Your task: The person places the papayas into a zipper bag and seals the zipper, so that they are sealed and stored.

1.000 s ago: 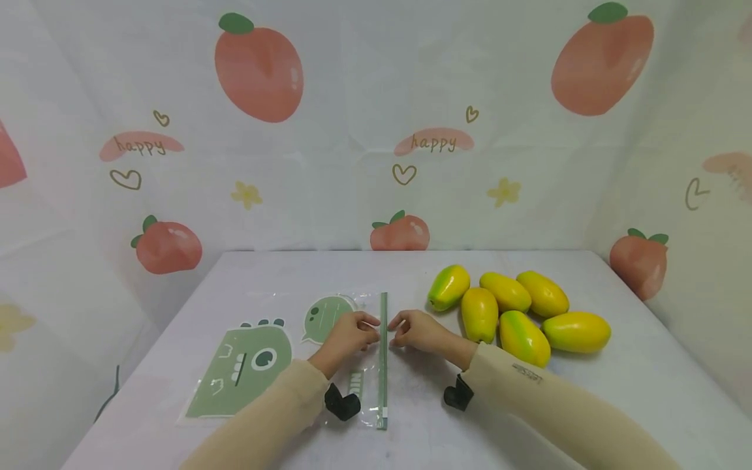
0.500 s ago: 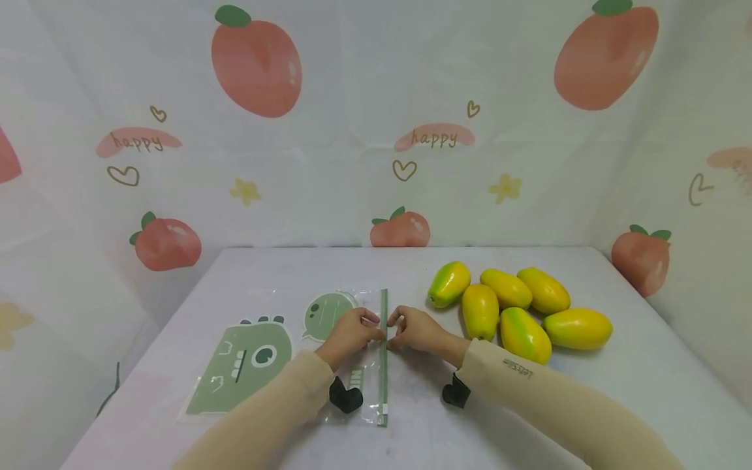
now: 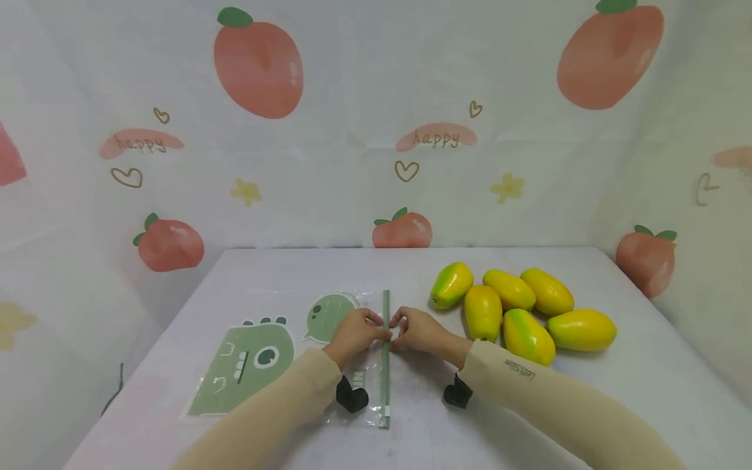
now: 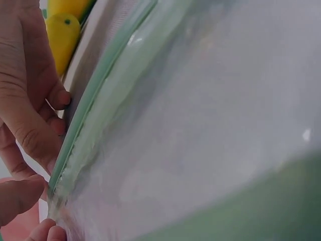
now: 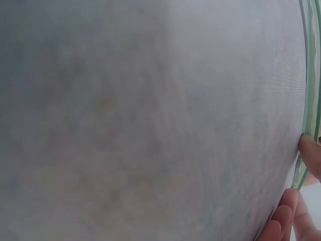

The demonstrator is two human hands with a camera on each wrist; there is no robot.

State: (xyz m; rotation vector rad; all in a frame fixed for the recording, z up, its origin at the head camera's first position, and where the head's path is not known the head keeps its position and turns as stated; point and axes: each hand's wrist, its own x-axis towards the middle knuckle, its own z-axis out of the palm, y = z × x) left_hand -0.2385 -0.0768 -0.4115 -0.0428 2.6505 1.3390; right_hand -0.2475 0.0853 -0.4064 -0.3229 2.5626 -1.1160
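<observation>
A clear zip bag [image 3: 367, 385] printed with green cartoon shapes lies flat on the table, its green zip strip [image 3: 385, 372] on the right side. My left hand [image 3: 354, 338] pinches the strip's upper part from the bag side, thumb across the green edge. Facing it, my right hand [image 3: 420, 333] holds the same spot from the right with thumb and index finger. In the left wrist view, fingertips meet at the zip strip [image 4: 90, 100]. The right wrist view has fingers close against the zip strip [image 5: 312, 75]. Exactly how the bag's layers lie between the fingers is hidden.
Several yellow-green papayas [image 3: 483, 312] are grouped on the right half of the table, near the right forearm. Behind the white table [image 3: 329, 269] hangs a fruit-print curtain [image 3: 329, 176]. A thin dark cord [image 3: 120, 378] shows at the left edge.
My left hand has shifted slightly right, its thumb moving from beside the zip strip onto it. The right hand stays nearly in place at the strip. Papayas and bag have not moved.
</observation>
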